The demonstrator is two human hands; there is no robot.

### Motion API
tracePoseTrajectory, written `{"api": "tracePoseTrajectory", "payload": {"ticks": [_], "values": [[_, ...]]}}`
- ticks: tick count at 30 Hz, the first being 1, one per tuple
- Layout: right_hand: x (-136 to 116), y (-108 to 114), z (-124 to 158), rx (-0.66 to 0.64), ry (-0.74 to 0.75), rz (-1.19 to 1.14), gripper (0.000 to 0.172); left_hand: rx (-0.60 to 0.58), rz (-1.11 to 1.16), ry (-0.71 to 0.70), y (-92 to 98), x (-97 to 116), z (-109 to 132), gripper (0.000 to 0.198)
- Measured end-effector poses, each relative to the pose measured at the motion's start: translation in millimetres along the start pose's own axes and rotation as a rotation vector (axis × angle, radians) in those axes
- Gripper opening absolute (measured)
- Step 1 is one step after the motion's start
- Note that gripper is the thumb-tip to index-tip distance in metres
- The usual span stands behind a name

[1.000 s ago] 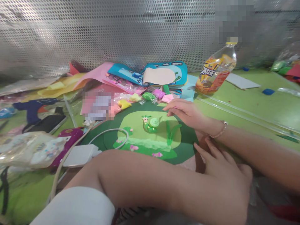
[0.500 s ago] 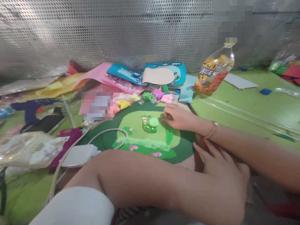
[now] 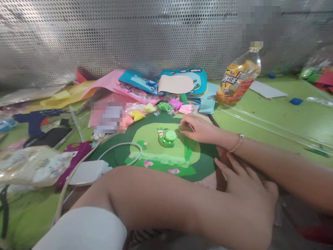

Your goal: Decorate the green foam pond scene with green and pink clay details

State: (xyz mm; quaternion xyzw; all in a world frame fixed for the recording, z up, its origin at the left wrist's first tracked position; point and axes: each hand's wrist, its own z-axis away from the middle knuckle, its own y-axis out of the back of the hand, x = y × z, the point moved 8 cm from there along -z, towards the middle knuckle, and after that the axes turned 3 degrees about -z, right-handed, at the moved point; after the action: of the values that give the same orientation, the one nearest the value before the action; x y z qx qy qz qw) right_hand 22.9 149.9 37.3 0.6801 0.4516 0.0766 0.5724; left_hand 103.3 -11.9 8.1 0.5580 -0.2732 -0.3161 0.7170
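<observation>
A round dark green felt board [image 3: 208, 161] lies in front of me, with a light green oval [image 3: 151, 137] on it. On the oval sits a green clay snail [image 3: 166, 138], with green clay grass blades [image 3: 188, 149] to its right and small pink flowers [image 3: 148, 163] along the lower edge. My right hand [image 3: 201, 131] rests just right of the snail, above the grass blades. Its fingers are pinched round a small pink thing I cannot name. My left hand [image 3: 247, 194] lies flat at the board's right edge, fingers spread and holding nothing. My left forearm crosses the foreground.
A tilted drink bottle [image 3: 238, 81] stands at the back right. Small bags of coloured clay [image 3: 166, 106], a blue foam picture [image 3: 182, 81] and paper sheets lie behind the board. On the left are a white charger [image 3: 88, 172] with its cable, a phone [image 3: 52, 137] and a blue glue gun [image 3: 36, 119]. A perforated metal wall closes the back.
My right hand came down from above the board's upper right to beside the snail, and its fingers curled into a pinch. My left hand stayed where it was.
</observation>
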Motion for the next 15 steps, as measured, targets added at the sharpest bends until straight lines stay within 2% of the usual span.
{"api": "tracePoseTrajectory", "payload": {"ticks": [4, 7, 12, 15], "values": [[-2, 12, 5, 0.024, -0.012, -0.218, 0.03, -0.033, 0.003, -0.033, -2.5, 2, 0, 0.048], [-5, 17, 5, 0.049, -0.012, -0.375, 0.021, -0.023, -0.005, -0.027, -2.0, 1, -1, 0.049], [3, 27, 3, 0.232, -0.118, -0.478, 0.009, -0.011, 0.004, -0.026, -1.4, 1, 0, 0.044], [2, 33, 5, 0.317, -0.126, -0.587, 0.015, 0.0, -0.006, -0.028, -2.6, 2, 0, 0.044]]}}
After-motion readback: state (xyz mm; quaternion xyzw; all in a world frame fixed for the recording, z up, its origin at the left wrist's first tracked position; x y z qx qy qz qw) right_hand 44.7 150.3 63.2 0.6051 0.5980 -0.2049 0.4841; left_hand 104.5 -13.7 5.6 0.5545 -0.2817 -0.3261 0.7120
